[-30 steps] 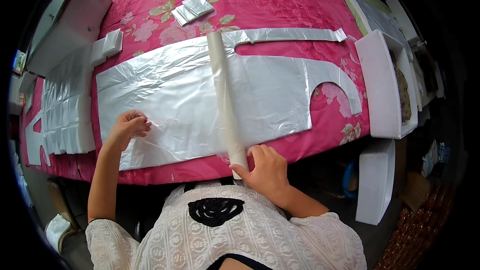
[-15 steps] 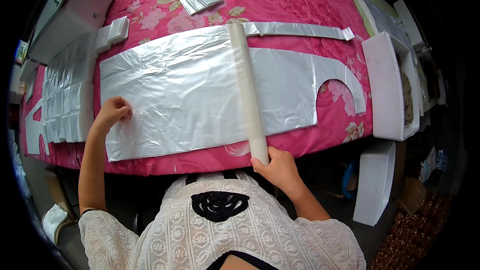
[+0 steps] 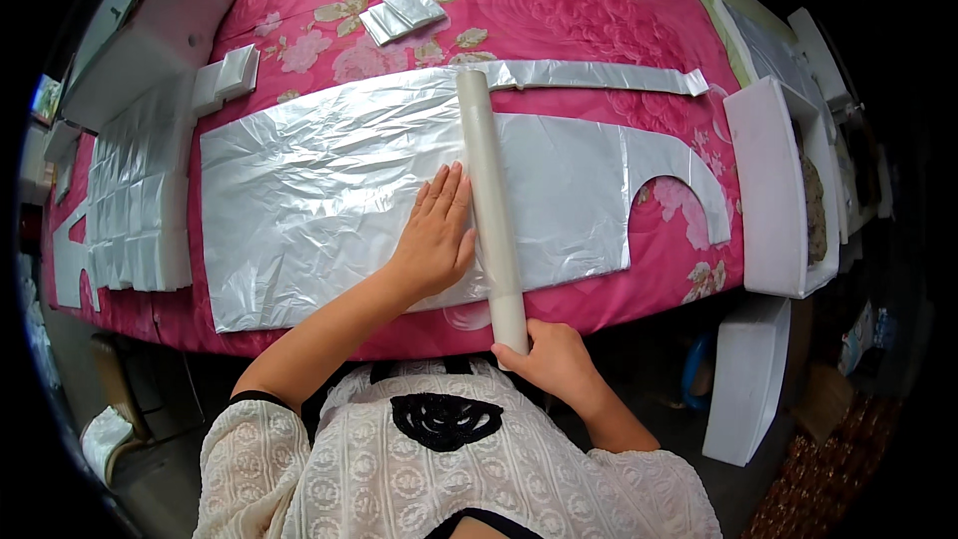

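A large sheet of thin, shiny silver-white plastic [image 3: 299, 210] lies spread across the table, wrinkled on its upper half. Across it stands a long pale tube [image 3: 489, 190], running from the far edge toward me. My right hand [image 3: 549, 354] grips the near end of this tube, fingers wrapped round it. Flat on the plastic, just left of the tube, rests my left hand [image 3: 436, 240] with its fingers stretched out; it holds nothing. Right of the tube the plastic continues, ending in a curved strap-like cutout [image 3: 689, 165].
A pink floral cloth [image 3: 559, 0] covers the table. Folded plastic packets [image 3: 404, 15] lie at the far side, and stacked ones [image 3: 140, 200] at the left. A white foam box [image 3: 766, 200] stands at the right edge; another white box [image 3: 748, 379] sits below it.
My left hand has moved right from the sheet's left edge, its closed fingers now stretched flat beside the tube. The right hand still grips the tube's near end.
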Demonstrator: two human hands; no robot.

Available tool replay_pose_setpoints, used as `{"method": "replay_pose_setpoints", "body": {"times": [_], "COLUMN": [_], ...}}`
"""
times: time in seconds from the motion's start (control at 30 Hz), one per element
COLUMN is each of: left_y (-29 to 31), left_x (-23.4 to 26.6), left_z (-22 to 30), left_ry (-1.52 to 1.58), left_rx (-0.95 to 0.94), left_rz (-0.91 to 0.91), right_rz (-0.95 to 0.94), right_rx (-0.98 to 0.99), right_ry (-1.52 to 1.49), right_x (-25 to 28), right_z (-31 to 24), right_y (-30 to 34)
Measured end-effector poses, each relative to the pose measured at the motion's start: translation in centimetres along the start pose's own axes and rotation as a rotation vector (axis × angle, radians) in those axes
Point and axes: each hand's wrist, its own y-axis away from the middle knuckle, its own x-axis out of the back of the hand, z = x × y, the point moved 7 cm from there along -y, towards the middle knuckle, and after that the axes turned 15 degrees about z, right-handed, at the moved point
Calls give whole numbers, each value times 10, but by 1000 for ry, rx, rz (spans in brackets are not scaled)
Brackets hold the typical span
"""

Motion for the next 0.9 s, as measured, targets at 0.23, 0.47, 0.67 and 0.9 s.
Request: {"method": "replay_pose_setpoints", "body": {"times": [0.23, 0.47, 0.67, 0.9], "left_y": [3, 3, 2, 0], "left_x": [-14, -15, -13, -14], "left_z": [1, 0, 0, 4], "left_ry": [-170, -172, -165, -148], "left_rx": [-39, -49, -27, -50], "left_rz": [-77, -82, -86, -63], "right_rz": [5, 12, 137, 584], "right_rx": [27, -133, -410, -131], "right_ry": [-207, -875, -1774, -2071], "right_x": [28, 14, 32, 197], "right_z": [-31, -52, -21, 110], "right_y": [-106, -247, -305, -322]}}
